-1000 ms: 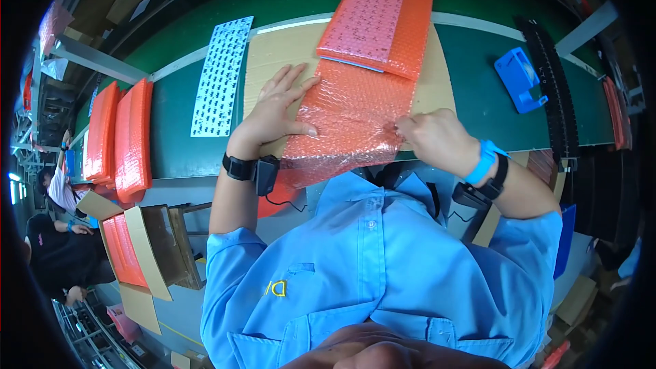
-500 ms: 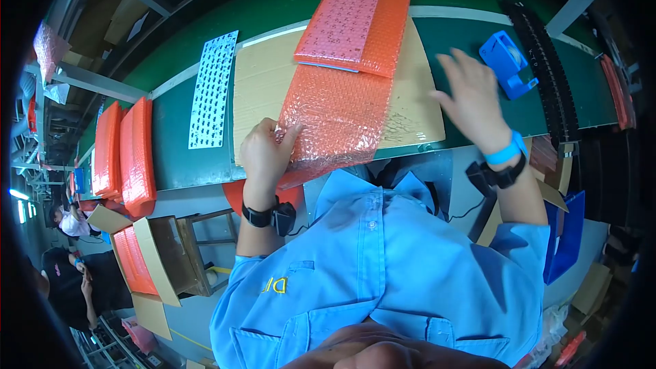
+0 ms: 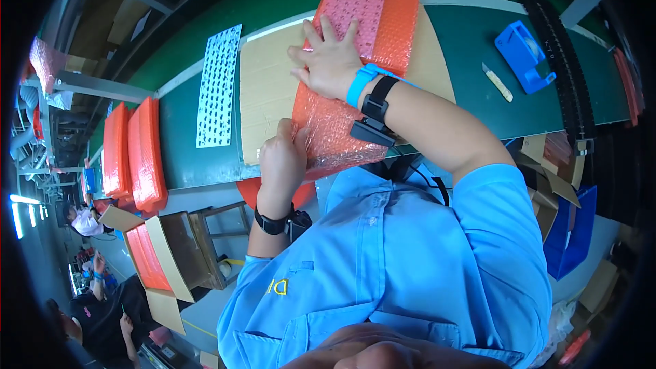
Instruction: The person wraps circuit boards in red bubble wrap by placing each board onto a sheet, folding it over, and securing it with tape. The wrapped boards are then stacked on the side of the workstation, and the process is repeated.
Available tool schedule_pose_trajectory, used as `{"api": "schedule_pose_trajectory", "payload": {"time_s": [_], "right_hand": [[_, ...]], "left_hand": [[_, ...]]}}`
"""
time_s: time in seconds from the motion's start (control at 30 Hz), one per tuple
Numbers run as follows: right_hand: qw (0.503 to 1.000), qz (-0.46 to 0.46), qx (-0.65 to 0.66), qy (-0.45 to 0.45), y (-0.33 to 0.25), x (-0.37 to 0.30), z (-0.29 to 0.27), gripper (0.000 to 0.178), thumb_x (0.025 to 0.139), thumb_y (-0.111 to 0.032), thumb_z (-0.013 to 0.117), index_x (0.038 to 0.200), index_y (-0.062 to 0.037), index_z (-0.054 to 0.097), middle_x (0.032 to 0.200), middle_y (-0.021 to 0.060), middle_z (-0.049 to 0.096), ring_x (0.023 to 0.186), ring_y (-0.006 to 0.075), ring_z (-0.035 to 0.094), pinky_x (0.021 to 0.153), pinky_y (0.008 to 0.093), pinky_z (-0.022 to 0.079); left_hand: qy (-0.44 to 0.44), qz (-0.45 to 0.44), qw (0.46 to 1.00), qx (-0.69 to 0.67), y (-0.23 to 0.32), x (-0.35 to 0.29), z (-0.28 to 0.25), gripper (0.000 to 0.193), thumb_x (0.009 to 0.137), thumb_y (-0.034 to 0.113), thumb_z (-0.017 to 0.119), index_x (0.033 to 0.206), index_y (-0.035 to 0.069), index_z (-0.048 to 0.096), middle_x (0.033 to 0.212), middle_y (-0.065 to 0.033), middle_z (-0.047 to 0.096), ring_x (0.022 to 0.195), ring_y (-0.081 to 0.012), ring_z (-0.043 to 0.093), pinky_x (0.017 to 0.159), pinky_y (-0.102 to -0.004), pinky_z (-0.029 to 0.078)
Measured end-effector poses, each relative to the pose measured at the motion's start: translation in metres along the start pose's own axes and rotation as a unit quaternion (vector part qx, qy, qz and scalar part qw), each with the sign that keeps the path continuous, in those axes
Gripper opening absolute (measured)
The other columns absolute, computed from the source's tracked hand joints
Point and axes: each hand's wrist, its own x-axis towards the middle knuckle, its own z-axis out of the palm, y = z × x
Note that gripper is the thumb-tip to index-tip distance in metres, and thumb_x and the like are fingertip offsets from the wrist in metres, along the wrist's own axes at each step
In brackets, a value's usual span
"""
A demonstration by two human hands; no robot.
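My right hand lies spread over red bubble wrap, fingers apart and pressing on its left part. Through the wrap's upper portion a flat panel with rows of dark marks shows pinkish. Nearer to me, the loose end of the wrap hangs over the table edge. My left hand is closed on that end's left edge. Beneath it all is a flat cardboard sheet. A white sheet with rows of black marks lies to the left.
A utility knife with its blade out lies right of the cardboard, beside a blue tape dispenser. Red wrapped packs stand at the left. A carton of red packs sits below them. Co-workers are at lower left.
My right hand has swung left from beside the tape dispenser onto the wrap. The utility knife now shows where that hand was. My left hand keeps hold of the wrap's edge.
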Motion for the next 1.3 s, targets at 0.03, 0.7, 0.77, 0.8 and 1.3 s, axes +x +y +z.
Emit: {"api": "schedule_pose_trajectory", "payload": {"time_s": [0.03, 0.7, 0.77, 0.8, 1.3], "right_hand": [[1.0, -0.004, 0.001, -0.005, -0.001, 0.001, 0.001, 0.049, 0.099, -0.05, 0.043, 0.143, -0.0292, 0.05, 0.159, 0.0178, 0.028, 0.146, 0.0432, 0.023, 0.103, 0.0816, 0.017], [0.998, -0.047, -0.032, 0.024, -0.03, -0.031, 0.001, 0.046, 0.1, -0.043, 0.043, 0.143, -0.0268, 0.051, 0.158, 0.0169, 0.03, 0.145, 0.0435, 0.024, 0.103, 0.0805, 0.019], [0.998, -0.054, -0.024, 0.006, -0.038, -0.04, -0.008, 0.048, 0.1, -0.042, 0.044, 0.145, -0.0264, 0.047, 0.158, 0.0183, 0.029, 0.144, 0.0446, 0.024, 0.104, 0.0792, 0.018], [0.998, -0.056, -0.019, -0.004, -0.039, -0.044, -0.011, 0.049, 0.1, -0.042, 0.044, 0.146, -0.0262, 0.046, 0.157, 0.019, 0.029, 0.144, 0.0452, 0.024, 0.105, 0.0785, 0.017], [0.994, -0.07, 0.043, 0.076, -0.001, -0.182, -0.067, 0.045, 0.084, -0.021, 0.069, 0.127, -0.0106, 0.061, 0.155, 0.0228, 0.031, 0.147, 0.0374, 0.026, 0.117, 0.0631, 0.014]], "left_hand": [[-0.02, 0.006, 1.0, -0.003, -0.003, -0.001, -0.003, 0.021, 0.095, 0.022, 0.062, 0.088, 0.003, 0.056, 0.067, -0.0242, 0.062, 0.064, -0.0457, 0.061, 0.056, -0.0508, 0.045], [0.129, 0.013, 0.877, -0.463, -0.106, -0.118, -0.08, 0.029, 0.07, -0.012, 0.046, 0.091, 0.002, 0.06, 0.096, -0.0079, 0.06, 0.08, -0.0137, 0.056, 0.071, -0.0273, 0.047], [0.049, 0.072, 0.921, -0.379, -0.1, -0.081, -0.076, 0.032, 0.071, -0.01, 0.051, 0.1, 0.001, 0.061, 0.094, -0.0087, 0.061, 0.084, -0.0156, 0.059, 0.073, -0.0273, 0.049], [0.036, 0.134, 0.956, -0.26, -0.077, -0.057, -0.078, 0.031, 0.073, -0.007, 0.055, 0.102, 0.002, 0.062, 0.096, -0.0099, 0.062, 0.084, -0.0191, 0.062, 0.073, -0.0292, 0.05], [0.007, 0.275, 0.956, -0.105, -0.005, -0.01, -0.055, 0.006, 0.081, -0.004, 0.06, 0.084, 0.001, 0.061, 0.123, -0.0182, 0.064, 0.086, -0.0364, 0.069, 0.071, -0.0373, 0.056]]}}
